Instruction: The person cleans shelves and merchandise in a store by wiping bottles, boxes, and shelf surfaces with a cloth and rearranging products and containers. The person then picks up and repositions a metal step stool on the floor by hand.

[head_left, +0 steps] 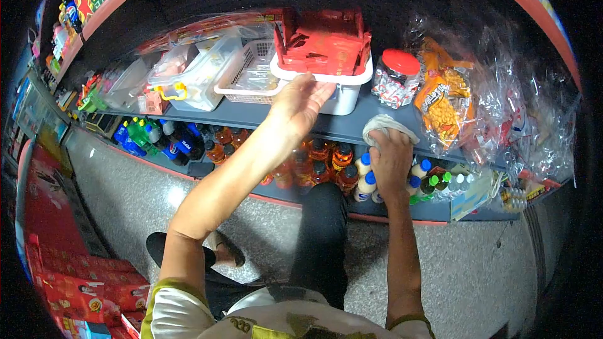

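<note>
Clutching a white cloth (384, 123) now in a closed right hand (392, 160), at the front edge of the gray shelf (245, 115); touching a white plastic bin (343, 103), near mid-edge, with a half-curled left hand (298, 105), can't tell whether gripping.

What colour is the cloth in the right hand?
The cloth is white, best seen in the head view.

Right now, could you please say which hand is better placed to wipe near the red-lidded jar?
Probably the right hand: it holds the white cloth at the shelf, close to the red-lidded jar, while the left hand is at the white bin.
</note>
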Available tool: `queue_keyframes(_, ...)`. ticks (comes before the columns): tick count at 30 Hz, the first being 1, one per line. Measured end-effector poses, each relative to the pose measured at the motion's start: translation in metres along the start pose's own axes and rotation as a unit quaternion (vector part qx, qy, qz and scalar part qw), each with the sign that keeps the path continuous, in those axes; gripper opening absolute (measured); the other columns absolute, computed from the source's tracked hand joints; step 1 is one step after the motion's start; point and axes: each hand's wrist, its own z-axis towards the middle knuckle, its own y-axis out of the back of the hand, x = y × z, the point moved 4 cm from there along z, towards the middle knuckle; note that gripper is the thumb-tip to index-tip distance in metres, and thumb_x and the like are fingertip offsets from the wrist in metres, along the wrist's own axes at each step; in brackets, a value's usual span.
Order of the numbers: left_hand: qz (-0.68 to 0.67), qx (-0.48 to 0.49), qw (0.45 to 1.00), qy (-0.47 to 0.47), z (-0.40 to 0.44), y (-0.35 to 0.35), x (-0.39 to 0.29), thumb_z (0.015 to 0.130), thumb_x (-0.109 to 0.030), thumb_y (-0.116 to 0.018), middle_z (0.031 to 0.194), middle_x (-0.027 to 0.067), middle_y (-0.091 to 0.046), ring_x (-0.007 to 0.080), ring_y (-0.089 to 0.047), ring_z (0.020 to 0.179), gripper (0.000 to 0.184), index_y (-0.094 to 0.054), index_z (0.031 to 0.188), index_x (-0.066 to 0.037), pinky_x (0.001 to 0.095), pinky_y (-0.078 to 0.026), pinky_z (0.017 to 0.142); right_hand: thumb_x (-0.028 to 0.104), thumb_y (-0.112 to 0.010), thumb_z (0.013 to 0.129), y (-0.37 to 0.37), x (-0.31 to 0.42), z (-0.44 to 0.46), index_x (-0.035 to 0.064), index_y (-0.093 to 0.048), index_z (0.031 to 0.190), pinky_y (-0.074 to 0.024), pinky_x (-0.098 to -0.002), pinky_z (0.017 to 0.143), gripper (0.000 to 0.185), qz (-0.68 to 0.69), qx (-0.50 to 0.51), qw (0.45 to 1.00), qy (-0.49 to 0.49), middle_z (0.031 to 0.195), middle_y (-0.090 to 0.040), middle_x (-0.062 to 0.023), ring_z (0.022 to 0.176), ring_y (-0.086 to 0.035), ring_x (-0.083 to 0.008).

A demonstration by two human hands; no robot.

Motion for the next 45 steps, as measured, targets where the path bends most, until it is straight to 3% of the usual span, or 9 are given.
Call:
queue_keyframes(5,0.001,-0.006,1.0,-0.015,0.002,0.003,0.002,0.088,0.001,-0.054,0.095,0.0154,-0.055,0.0352,-0.059,0.097,0.012,-0.052,0.098,0.008,0.0509,-0.052,0.092,0.006,-0.06,0.069,0.004,-0.004,0.002,0.0091,-0.064,0.101,-0.04,-0.0455,0.086,0.032,0.027,0.014,0.999,0.009,0.1,-0.058,-0.0144,0.096,-0.052,-0.0357)
queue_keyframes(14,0.053,0.051,0.997,0.019,-0.016,-0.017,-0.03,0.09,0.002,-0.048,0.109,0.0239,-0.05,0.0411,-0.053,0.11,0.021,-0.045,0.107,0.015,0.0485,-0.048,0.099,0.007,-0.057,0.074,0.004,-0.005,0.024,0.0075,-0.063,0.107,-0.0428,-0.0451,0.09,0.034,0.05,0.07,0.995,0.04,0.11,-0.058,-0.0193,0.103,-0.054,-0.037)
queue_keyframes(17,0.026,0.073,0.997,0.022,-0.013,-0.03,-0.038,0.085,0.006,-0.048,0.1,0.0211,-0.051,0.0397,-0.057,0.102,0.014,-0.047,0.097,0.015,0.0456,-0.053,0.094,0.009,-0.057,0.074,-0.016,-0.01,0.041,0.005,-0.063,0.109,-0.0428,-0.0442,0.092,0.036,0.064,0.072,0.993,0.061,0.113,-0.058,-0.0211,0.106,-0.054,-0.0378)
queue_keyframes(25,0.024,0.059,0.998,-0.008,-0.019,-0.046,-0.036,0.09,-0.003,-0.047,0.116,0.0255,-0.045,0.0447,-0.047,0.116,0.028,-0.039,0.11,0.016,0.0505,-0.043,0.103,0.013,-0.054,0.077,-0.052,-0.009,0.076,0.0022,-0.062,0.104,-0.0444,-0.046,0.09,0.03,0.02,0.117,0.993,0.021,0.1,-0.057,-0.0211,0.1,-0.055,-0.0388)
queue_keyframes(35,0.02,0.143,0.989,-0.022,-0.01,-0.043,-0.005,0.087,-0.002,-0.047,0.107,0.0224,-0.051,0.0341,-0.055,0.105,0.022,-0.045,0.104,0.013,0.0403,-0.049,0.097,0.012,-0.057,0.076,-0.015,0.08,0.02,0.0055,-0.065,0.096,-0.0427,-0.046,0.083,0.023,0.059,0.082,0.985,0.142,0.097,-0.058,-0.014,0.095,-0.055,-0.0325)
queue_keyframes(38,0.024,0.112,0.993,-0.034,-0.014,-0.035,0.007,0.088,-0.001,-0.045,0.104,0.0206,-0.055,0.0311,-0.059,0.098,0.018,-0.049,0.102,0.01,0.0388,-0.052,0.091,0.022,-0.06,0.077,-0.061,0.098,0.01,0.0112,-0.062,0.104,-0.0401,-0.0436,0.091,0.029,0.083,0.029,0.985,0.151,0.108,-0.058,-0.0117,0.106,-0.052,-0.0314)
queue_keyframes(39,0.024,0.109,0.993,-0.035,-0.015,-0.031,0.011,0.088,0.0,-0.045,0.105,0.0201,-0.056,0.0305,-0.059,0.098,0.017,-0.05,0.102,0.009,0.0386,-0.052,0.091,0.019,-0.055,0.083,-0.084,0.105,0.01,0.0093,-0.057,0.11,-0.0408,-0.0394,0.087,0.028,0.296,0.043,0.952,0.073,0.105,-0.055,-0.0096,0.101,-0.052,-0.025)
queue_keyframes(42,0.019,0.131,0.991,-0.018,-0.021,-0.018,0.021,0.085,0.0,-0.05,0.098,0.0142,-0.057,0.0225,-0.059,0.087,0.014,-0.052,0.097,0.005,0.0339,-0.053,0.083,0.021,-0.048,0.091,-0.163,0.119,-0.003,0.0101,-0.047,0.119,-0.0402,-0.035,0.087,0.03,0.25,0.104,0.953,0.138,0.105,-0.049,-0.005,0.101,-0.048,-0.0166)
queue_keyframes(45,0.027,0.141,0.99,-0.012,-0.019,-0.008,0.024,0.085,-0.004,-0.053,0.095,0.0124,-0.057,0.0211,-0.059,0.085,0.014,-0.052,0.096,0.005,0.0328,-0.052,0.083,0.02,-0.056,0.081,-0.091,0.173,0.004,0.008,-0.055,0.111,-0.0393,-0.0421,0.089,0.033,0.175,-0.007,0.958,0.225,0.106,-0.052,-0.012,0.107,-0.049,-0.0282)
